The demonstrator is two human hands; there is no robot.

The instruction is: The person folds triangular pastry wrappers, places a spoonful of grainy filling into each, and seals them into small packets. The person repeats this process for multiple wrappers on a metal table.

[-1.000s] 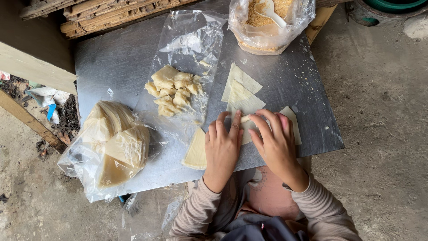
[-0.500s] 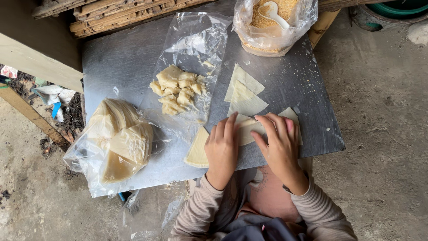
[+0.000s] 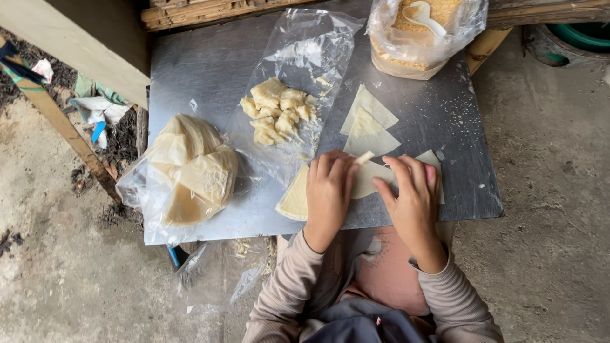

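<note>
Grey metal tabletop: left hand, right hand flat, fingers pressing pale, thin dough wrapper.

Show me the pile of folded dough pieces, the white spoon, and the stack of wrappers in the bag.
folded dough pieces [image 3: 277, 110], head view, middle of the pile.
white spoon [image 3: 424, 15], head view, on its bowl.
stack of wrappers [image 3: 190, 170], head view, top sheet through the plastic bag.

The left hand covers the middle of the pale triangular dough sheet; beyond it, the clear bag of perhaps crumbs runs off the top edge.
</note>
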